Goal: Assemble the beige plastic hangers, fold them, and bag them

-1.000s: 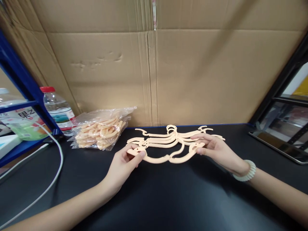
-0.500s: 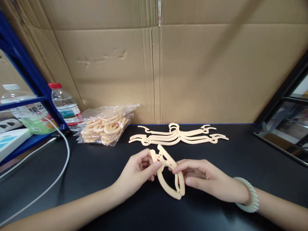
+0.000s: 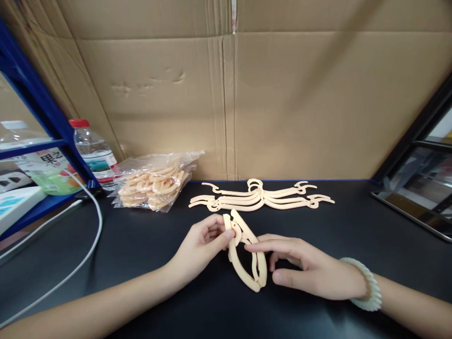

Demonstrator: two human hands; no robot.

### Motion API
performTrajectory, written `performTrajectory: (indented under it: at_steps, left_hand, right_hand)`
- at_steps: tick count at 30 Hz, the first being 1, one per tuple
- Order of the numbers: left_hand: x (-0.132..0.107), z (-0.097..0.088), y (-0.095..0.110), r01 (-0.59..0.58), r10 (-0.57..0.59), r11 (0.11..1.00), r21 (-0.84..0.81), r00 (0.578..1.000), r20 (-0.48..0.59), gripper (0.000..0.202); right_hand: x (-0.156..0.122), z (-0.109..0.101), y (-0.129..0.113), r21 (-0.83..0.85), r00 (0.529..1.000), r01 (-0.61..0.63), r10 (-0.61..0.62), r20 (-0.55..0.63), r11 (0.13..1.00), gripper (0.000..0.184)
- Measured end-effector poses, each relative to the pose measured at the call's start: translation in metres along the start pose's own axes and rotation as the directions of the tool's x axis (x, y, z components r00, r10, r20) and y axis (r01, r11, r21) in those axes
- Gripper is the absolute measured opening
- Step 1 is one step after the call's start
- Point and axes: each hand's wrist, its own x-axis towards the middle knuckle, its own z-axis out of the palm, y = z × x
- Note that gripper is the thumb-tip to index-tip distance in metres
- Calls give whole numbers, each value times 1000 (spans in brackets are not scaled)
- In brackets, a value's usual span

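A folded cream plastic folding hanger point(image 3: 243, 272) is held over the black table in front of me. My left hand point(image 3: 206, 242) pinches its upper left end, the thumb on the near face by the pivot and the other fingers behind. At the hanger's right arm, my right hand point(image 3: 300, 263) has its index finger stretched across the piece, touching it. The right thumb stands apart from the hanger and the fingers are loosely spread. Beyond the hands, several opened hangers point(image 3: 240, 203) of the same kind lie stacked in rows.
A clear plastic bag point(image 3: 151, 183) of folded hanger parts sits back left. Beside it are a red-capped water bottle point(image 3: 93, 153) and a blue shelf frame point(image 3: 42, 99). A white cable point(image 3: 97, 235) curves along the left. Cardboard point(image 3: 300, 94) walls the back; a dark-framed tablet-like panel point(image 3: 413, 216) lies right.
My right thumb has come away from the hanger and the right fingers have loosened. The hanger's lower end has swung slightly left. My left hand keeps its hold.
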Motion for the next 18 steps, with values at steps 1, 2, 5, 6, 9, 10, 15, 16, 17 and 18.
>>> performTrajectory:
  at_steps: [1,2,5,6,9,10,15,16,17,18]
  left_hand:
    - [0,0,0,1,-1,1000,5,1000,-1,22]
    - [0,0,0,0,0,1000,8,1000,0,22]
    - [1,0,0,-2,2,1000,22,1000,9,22]
    - [1,0,0,-2,2,1000,29,1000,15,22]
    - [2,-1,-1,-4,2,999,53,1000,26,22]
    - [2,-1,-1,-4,3,998,59,1000,27,22]
    - [4,-1,-8,28,-25,997,68,998,-51,34]
    - [4,-1,-9,34,-28,997,71,996,-82,39]
    - [3,-2,-10,37,-28,996,77,994,-108,43]
    - [3,-2,-11,37,-26,996,87,992,-125,44]
  right_hand:
    - [0,0,0,-10,1000,1,-1,2,1000,44]
    - [-1,0,-1,-18,1000,2,-2,4,1000,46]
    - [-1,1,-2,-35,1000,11,-10,14,999,54]
    - [0,0,-3,-34,1000,14,-13,17,999,56]
    - [1,0,-5,-35,1000,12,-11,22,999,57]
    - [1,0,-5,-48,1000,14,-13,22,999,57]
    - [-1,0,-4,-270,999,49,-51,-2,961,52]
    - [-1,1,-4,-327,998,54,-56,1,943,51]
    - [-2,1,-4,-380,998,56,-58,6,923,51]
    - [-3,1,-3,-424,998,58,-57,15,904,52]
